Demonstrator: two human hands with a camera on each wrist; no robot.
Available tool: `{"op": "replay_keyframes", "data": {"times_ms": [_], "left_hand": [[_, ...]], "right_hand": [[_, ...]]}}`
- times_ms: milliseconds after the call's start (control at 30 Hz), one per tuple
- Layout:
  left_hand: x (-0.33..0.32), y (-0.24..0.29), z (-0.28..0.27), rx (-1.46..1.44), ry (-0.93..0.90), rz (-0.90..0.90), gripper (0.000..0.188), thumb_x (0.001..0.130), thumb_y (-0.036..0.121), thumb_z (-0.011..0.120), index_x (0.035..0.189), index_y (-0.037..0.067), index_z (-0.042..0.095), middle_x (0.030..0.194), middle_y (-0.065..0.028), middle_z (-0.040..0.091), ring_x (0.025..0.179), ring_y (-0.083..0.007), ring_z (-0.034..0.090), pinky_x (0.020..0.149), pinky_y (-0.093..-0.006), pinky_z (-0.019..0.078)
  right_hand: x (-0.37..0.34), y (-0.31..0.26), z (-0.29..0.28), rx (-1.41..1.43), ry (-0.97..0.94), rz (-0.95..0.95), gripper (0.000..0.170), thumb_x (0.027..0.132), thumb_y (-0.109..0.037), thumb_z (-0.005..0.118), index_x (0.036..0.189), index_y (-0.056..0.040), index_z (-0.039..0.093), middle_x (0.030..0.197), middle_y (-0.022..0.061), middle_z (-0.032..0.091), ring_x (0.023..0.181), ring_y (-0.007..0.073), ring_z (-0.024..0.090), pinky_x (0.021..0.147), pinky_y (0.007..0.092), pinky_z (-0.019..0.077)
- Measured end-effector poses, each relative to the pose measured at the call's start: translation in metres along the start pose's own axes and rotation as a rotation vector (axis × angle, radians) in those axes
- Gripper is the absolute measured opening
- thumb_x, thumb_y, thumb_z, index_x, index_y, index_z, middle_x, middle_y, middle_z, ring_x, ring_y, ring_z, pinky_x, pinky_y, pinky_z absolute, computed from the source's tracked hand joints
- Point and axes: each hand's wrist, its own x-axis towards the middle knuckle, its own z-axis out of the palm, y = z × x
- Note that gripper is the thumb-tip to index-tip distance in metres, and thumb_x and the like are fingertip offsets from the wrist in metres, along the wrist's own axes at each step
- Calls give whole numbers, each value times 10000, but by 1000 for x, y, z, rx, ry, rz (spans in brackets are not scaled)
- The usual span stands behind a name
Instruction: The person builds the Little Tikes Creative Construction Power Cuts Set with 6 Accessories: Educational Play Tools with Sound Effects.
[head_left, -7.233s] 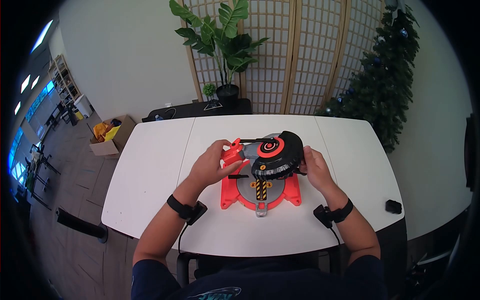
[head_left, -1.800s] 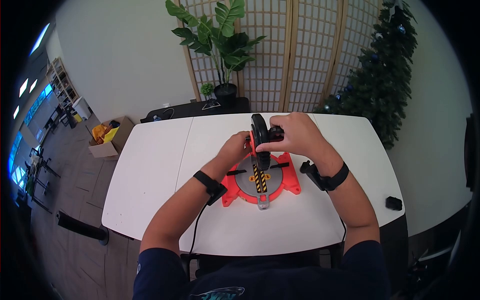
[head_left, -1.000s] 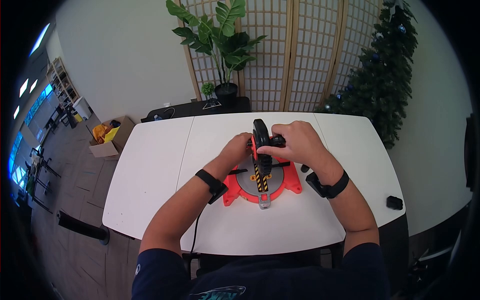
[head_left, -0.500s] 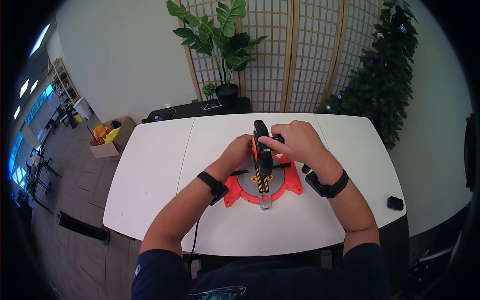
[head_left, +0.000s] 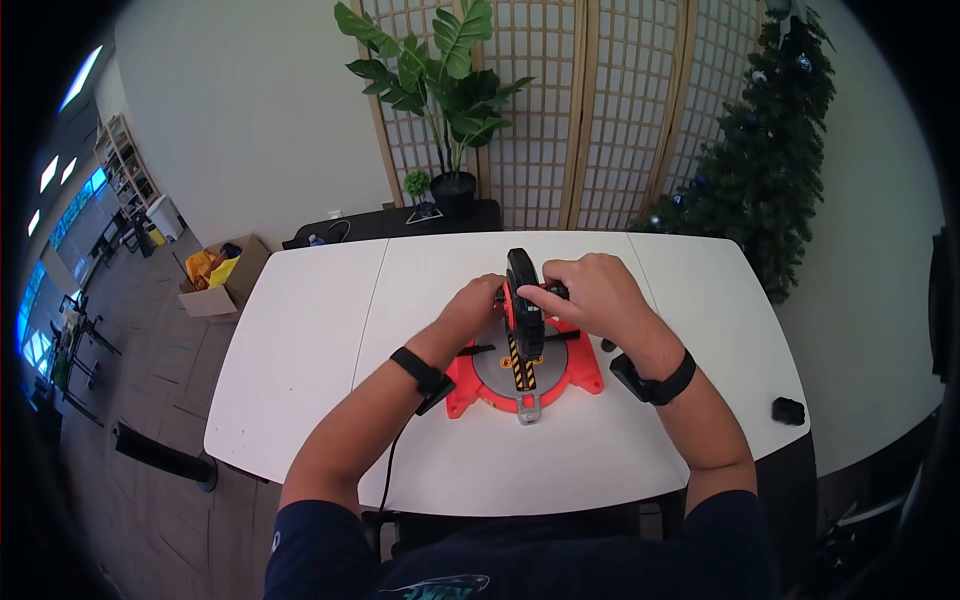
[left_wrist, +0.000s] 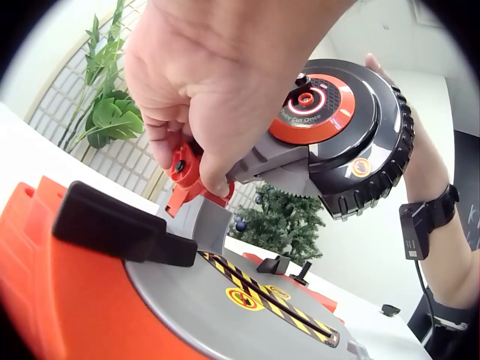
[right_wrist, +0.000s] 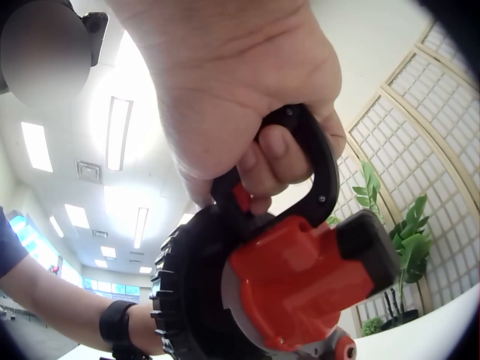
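Observation:
A toy mitre saw stands on the white table in two main parts, saw head and base. My right hand (head_left: 600, 295) has its fingers curled through the black loop handle (right_wrist: 324, 172), beside the red motor housing (right_wrist: 285, 277). The black blade guard (head_left: 524, 300) is upright, edge-on to the head view. My left hand (head_left: 472, 308) pinches the red pivot bracket (left_wrist: 191, 178) at the end of the grey arm. Below it lies the red base (head_left: 585, 368), with a grey turntable (left_wrist: 210, 307) and a yellow-and-black striped slot (left_wrist: 262, 296).
A small black object (head_left: 788, 411) sits near the table's right edge. A dark piece (head_left: 608, 345) lies just right of the base. Black fence bars (left_wrist: 120, 229) rise from the base. A potted plant (head_left: 455, 185) and a folding screen (head_left: 540, 110) stand behind.
Since the oldest frame the saw head has turned from lying tilted to upright, and my right hand has moved onto its handle. In the last second the head has dropped slightly.

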Motion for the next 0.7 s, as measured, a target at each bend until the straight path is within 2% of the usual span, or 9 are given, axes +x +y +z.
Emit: {"op": "replay_keyframes", "data": {"times_ms": [100,167,333,400,433,500,633,700], "left_hand": [[-2,-1,0,19,7,36,296,791,6,711,1082,-1,658,1067,-222,684,1036,-417,647,914,-444,523],[-3,3,-5,26,-74,60,369,785,30,732,1141,3,638,1121,-219,671,1074,-400,644,941,-432,519],[-10,10,-10,10,-108,44,484,762,61,772,1214,8,608,1176,-200,648,1109,-361,635,970,-413,514],[-11,11,-12,23,-110,24,519,753,68,784,1234,9,598,1191,-194,641,1111,-352,633,974,-407,514],[-11,11,-12,59,-111,35,529,748,64,789,1237,12,595,1190,-188,639,1103,-347,633,970,-402,516],[-11,8,-11,94,-113,48,539,742,60,795,1240,15,592,1188,-182,637,1096,-341,633,966,-397,518],[-11,0,-8,157,-115,79,543,738,49,800,1234,37,579,1184,-155,634,1077,-331,642,943,-406,524],[-12,2,-8,176,-105,85,535,739,45,798,1226,44,577,1181,-146,633,1072,-328,644,934,-410,526]], "right_hand": [[-4,0,2,-3,6,-6,521,921,-538,650,719,-58,671,528,126,583,497,324,585,522,392,456],[-8,-1,2,2,-4,-5,522,917,-548,653,720,-64,669,522,121,579,496,325,587,520,391,457],[-20,-3,6,-47,-9,-35,525,906,-577,658,743,-78,665,513,97,575,498,316,595,553,395,471],[-27,-5,9,-56,-30,-41,525,903,-596,653,787,-85,678,549,85,602,515,311,587,648,391,478],[-30,-7,9,-56,-30,-40,525,903,-596,653,787,-85,678,549,85,602,515,311,587,648,391,478],[-36,-11,10,-84,-113,2,510,911,-600,644,862,-95,696,614,77,646,550,298,574,737,380,456],[-47,-13,16,-68,-114,8,509,918,-608,632,926,-105,705,648,75,661,582,287,561,762,368,436],[-51,-16,15,-113,-112,-11,554,936,-621,588,989,-79,690,608,74,632,557,268,573,736,365,437]]}}
